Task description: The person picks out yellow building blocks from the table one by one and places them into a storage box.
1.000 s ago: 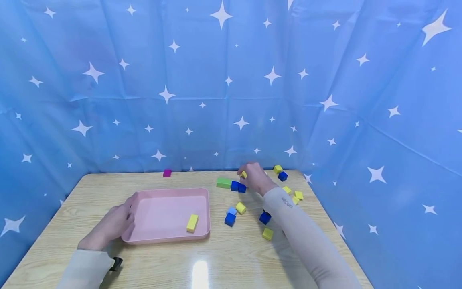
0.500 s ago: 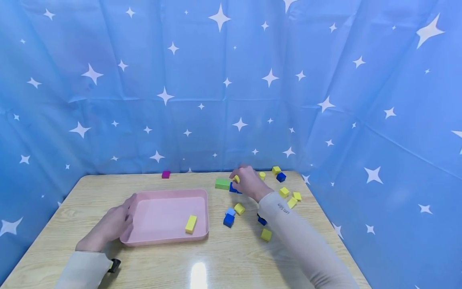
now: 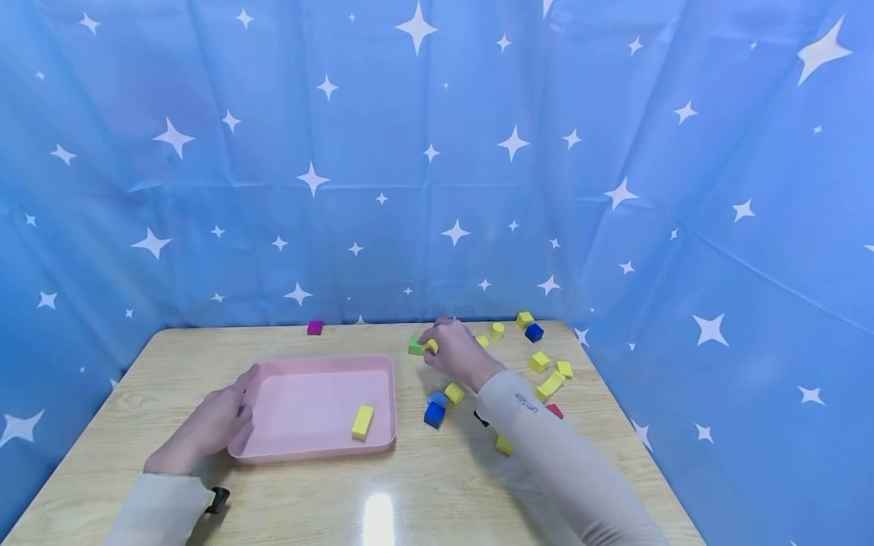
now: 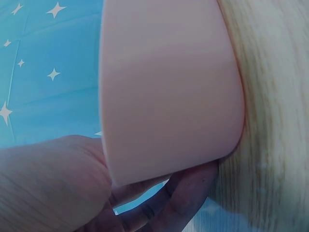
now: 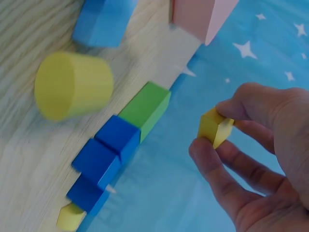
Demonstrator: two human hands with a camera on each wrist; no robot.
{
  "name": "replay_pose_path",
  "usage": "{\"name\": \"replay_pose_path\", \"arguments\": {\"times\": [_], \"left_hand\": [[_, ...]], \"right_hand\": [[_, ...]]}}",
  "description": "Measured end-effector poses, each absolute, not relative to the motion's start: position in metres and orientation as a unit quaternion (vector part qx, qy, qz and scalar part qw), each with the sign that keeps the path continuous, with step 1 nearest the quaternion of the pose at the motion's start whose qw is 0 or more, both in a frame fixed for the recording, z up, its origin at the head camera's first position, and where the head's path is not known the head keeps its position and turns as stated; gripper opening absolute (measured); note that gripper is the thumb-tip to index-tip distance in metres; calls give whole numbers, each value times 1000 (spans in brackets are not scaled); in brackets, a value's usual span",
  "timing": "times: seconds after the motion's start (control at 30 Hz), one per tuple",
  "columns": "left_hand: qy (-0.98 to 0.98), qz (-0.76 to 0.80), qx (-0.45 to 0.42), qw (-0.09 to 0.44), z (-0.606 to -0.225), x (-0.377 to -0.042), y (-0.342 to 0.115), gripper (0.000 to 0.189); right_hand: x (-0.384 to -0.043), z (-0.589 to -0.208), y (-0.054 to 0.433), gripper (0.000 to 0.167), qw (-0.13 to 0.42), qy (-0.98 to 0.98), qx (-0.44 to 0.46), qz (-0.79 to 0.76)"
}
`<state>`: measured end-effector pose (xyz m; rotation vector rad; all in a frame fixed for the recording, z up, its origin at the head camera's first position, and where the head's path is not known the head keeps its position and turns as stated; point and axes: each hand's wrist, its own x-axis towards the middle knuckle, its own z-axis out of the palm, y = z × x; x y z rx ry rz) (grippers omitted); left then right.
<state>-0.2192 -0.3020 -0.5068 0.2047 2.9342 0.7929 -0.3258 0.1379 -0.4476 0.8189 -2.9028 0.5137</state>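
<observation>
In the head view my left hand (image 3: 205, 425) holds the left side of a pink tray (image 3: 310, 457); the left wrist view shows curled fingers (image 4: 190, 193) at the bottom of its wall. One yellow oblong block (image 3: 363, 422) lies in the tray's right part. My right hand (image 3: 460, 353) pinches a small yellow block (image 5: 215, 128) between thumb and finger, above the table's back part. Below it, the right wrist view has a green block (image 5: 146, 107) in a row with dark blue blocks (image 5: 118, 137); the hand hides most of this row in the head view.
Right of the tray lie a yellow cylinder (image 3: 454, 393), a light blue block (image 3: 438, 398) and a dark blue block (image 3: 434, 415). Several yellow blocks (image 3: 539, 362) and a red piece (image 3: 554, 410) are farther right. A magenta block (image 3: 315, 327) sits at the back edge.
My right hand has moved left with the small yellow block, now over the blue blocks and beside the green one. The left hand stays on the tray.
</observation>
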Motion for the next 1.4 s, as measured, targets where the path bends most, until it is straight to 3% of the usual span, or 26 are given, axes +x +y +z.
{"name": "replay_pose_path", "arguments": {"times": [0.27, 1.4], "left_hand": [[960, 269, 68, 25, -519, -223, -307, 76], [961, 265, 55, 53, -506, -221, -301, 77]], "right_hand": [[-319, -447, 119, 22, 27, -946, 277, 166], [-299, -466, 51, 27, -24, -932, 343, 116]]}}
